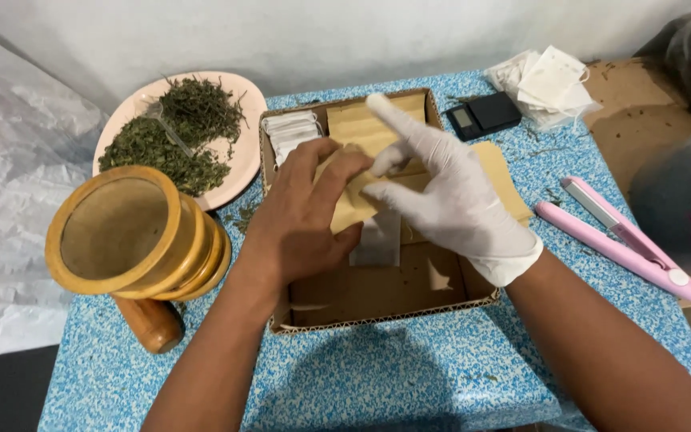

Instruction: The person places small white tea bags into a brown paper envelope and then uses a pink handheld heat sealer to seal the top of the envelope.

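The left hand [301,216] was bare and its grip was closed on a tan paper envelope [353,204], with the thumb on top and the fingers curled under. The right hand [449,200] wore a white glove. Its thumb and middle fingers pinched the same envelope at the top edge, and its first finger stuck straight up, away from the paper. A thin white bag [379,240] hung down from under the envelope.

The envelope was held just above an open box [377,308] on the blue counter [409,376]. More tan envelopes and a stack of white bags [291,132] lay in the back of the box.

To do this well, I think both hands should hold softly, so the paper does not crease. The white bag should stay flat and straight. It is best to keep it all over the box, so a slip lands inside.

Both arms came in from below, and the wrists bent a little toward each other. A wooden mortar [133,232] lay tipped beside the left arm, near a pink plate [245,148] of dried leaves [173,132]. A pink sealer [617,240] lay well apart on the right
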